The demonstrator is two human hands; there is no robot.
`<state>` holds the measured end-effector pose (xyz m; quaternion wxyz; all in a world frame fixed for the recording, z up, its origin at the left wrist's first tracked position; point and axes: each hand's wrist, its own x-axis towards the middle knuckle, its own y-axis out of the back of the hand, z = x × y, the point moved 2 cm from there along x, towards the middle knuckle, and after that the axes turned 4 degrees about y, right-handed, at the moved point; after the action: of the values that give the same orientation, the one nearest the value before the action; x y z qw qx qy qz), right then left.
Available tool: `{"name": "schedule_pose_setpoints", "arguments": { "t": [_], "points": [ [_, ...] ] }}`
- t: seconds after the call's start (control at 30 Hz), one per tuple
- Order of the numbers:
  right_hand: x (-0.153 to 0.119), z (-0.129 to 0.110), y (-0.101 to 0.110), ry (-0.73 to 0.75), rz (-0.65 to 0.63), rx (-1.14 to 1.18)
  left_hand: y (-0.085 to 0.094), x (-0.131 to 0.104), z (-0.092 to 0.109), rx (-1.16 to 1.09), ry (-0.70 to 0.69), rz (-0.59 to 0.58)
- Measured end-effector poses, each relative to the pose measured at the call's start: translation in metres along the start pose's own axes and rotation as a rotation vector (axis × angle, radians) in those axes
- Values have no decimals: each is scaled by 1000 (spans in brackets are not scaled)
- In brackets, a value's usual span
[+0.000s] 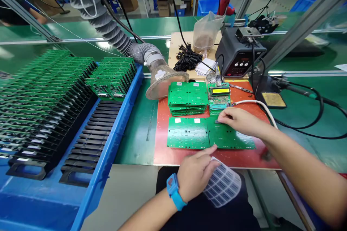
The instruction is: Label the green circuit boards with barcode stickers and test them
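Observation:
My right hand (233,119) is closed in a pinch at the upper edge of a green circuit board (230,139). At its fingertips is a small dark label (217,122), against the board's surface. My left hand (196,171), a blue watch on its wrist, holds a curved pale sheet of dark labels (223,184) above my lap, thumb over its upper edge. The left index finger points to the near edge of the boards. Adjoining on the left is another green circuit board (187,135) with two white stickers.
Behind them are a stack of boards (187,95) and a tester with a yellow display (219,91). A fume hose (165,83) hangs close by. A blue bin (121,122) with racked boards stands left; a soldering station (240,54) and iron (295,86) are right.

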<state>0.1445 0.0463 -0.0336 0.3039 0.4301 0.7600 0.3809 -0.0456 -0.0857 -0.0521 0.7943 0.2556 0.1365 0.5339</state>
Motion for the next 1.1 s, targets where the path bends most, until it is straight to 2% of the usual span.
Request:
{"name": "schedule_pose_setpoints", "arguments": {
  "t": [0.13,0.27,0.33,0.43,0.53,0.7,0.77,0.87,0.97,1.1],
  "points": [
    [-1,-14,-9,15,99,-112,-7,5,-4,114,23,19],
    [-11,2,11,51,263,-211,-8,4,-4,133,31,28],
    [-15,18,20,59,196,-94,-8,4,-3,130,32,34],
    [-21,38,22,63,-15,86,-7,5,-2,129,40,36],
    [-25,42,17,60,-32,38,-7,7,-2,112,44,35],
    [-39,27,12,109,178,-197,-7,7,-1,21,65,37],
    [-49,21,10,183,102,-223,-3,3,1,-51,66,53],
    [-63,15,7,214,-112,-197,9,-9,2,-186,71,104],
    [-67,-1,10,191,-102,-196,26,-27,0,-287,107,151],
    [-45,-51,-1,304,-44,-218,39,-44,-1,-320,46,163]
  ]
}}
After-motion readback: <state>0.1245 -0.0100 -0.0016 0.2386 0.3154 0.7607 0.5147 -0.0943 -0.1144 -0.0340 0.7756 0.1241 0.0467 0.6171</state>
